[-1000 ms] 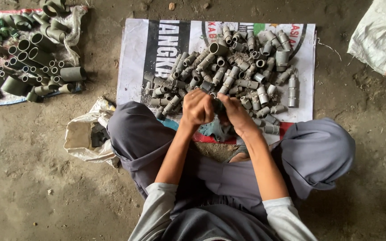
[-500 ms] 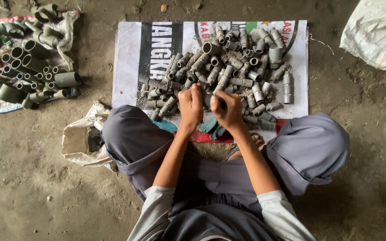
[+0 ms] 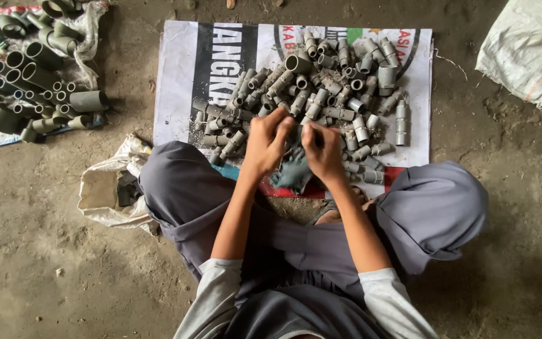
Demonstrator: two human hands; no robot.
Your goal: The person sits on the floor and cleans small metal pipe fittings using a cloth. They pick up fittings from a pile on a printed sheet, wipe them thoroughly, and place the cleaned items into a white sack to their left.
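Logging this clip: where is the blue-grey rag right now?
The blue-grey rag hangs between both hands, centre frame, at the near edge of the pipe-fitting pile.

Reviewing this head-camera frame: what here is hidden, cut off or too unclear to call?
- What the left hand and right hand grip: fingers cover it; only a grey-green cloth shows below.
- Larger pipe pieces: cut off by the left and top edges.
- White sack: cut off at the right edge.
- Open bag: contents dark, partly behind the knee.
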